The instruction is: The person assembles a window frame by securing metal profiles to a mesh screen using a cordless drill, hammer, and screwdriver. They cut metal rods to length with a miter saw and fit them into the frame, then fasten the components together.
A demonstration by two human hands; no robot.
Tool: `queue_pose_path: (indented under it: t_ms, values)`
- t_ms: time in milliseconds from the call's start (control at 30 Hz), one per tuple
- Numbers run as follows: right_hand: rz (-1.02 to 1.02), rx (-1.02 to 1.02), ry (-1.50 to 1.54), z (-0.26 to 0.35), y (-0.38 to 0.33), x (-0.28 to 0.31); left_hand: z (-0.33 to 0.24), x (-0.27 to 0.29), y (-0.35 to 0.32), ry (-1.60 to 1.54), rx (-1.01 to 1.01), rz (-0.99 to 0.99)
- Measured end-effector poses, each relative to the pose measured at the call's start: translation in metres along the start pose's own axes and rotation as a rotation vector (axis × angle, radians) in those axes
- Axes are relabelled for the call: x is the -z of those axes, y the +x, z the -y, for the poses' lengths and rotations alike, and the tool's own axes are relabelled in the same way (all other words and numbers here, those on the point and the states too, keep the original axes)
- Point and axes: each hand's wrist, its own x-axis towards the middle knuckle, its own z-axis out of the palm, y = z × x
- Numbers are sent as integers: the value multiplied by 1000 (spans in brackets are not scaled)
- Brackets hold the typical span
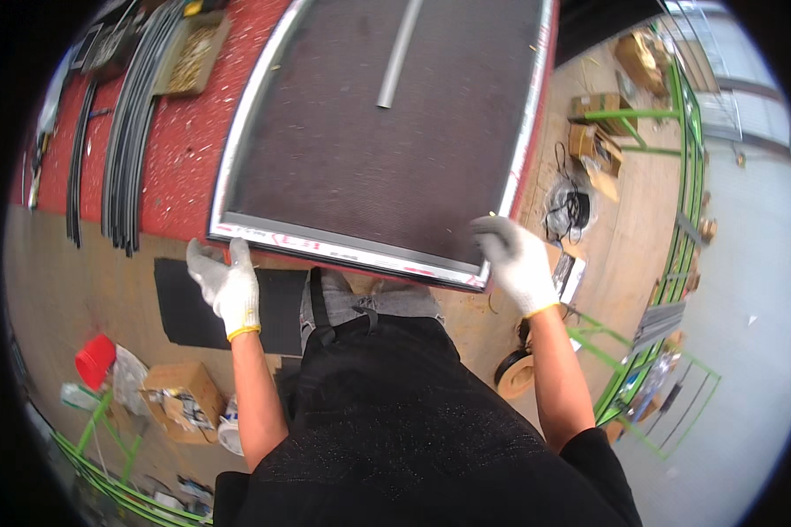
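A large flat panel (351,167) has a dark surface and a white-edged frame (343,252) with red marks. A grey strip (325,235) lies along its near edge. My left hand (227,285), in a white glove with grey fingers, is by the near left corner, thumb and fingers apart, holding nothing. My right hand (520,265), gloved alike, is at the near right corner, close to the strip's end. Its fingers are curled and a little blurred; anything between them is hidden. A loose grey bar (400,57) lies on the panel farther off.
The panel rests on a red table (185,140). Left of it lie long dark strips (130,149) and a tray of small parts (192,57). Cardboard boxes (181,400), a red bucket (96,361), a spool (513,373) and green racks (677,228) stand around on the floor.
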Motion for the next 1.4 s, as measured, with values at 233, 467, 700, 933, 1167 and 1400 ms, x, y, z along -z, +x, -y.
queue_pose_path:
  t_ms: [233, 467, 700, 933, 1167, 1400]
  values:
    - [-366, -365, 507, -198, -122, 49, -64, -59, -122, 14, -812, -16]
    - [-314, -442, 444, -325, -245, 54, -148, -135, -275, -53, -828, 170]
    - [-214, -648, 815, -397, -238, 61, -231, -181, -325, -87, -869, 231]
    - [-114, -398, 735, -442, -81, 88, -294, -239, -293, -26, -698, 71]
    - [-122, -12, 337, -449, 189, 189, -405, -350, -214, -47, -522, -60]
    - [22, 154, 37, -324, 453, 311, -474, -377, -176, 20, -318, 22]
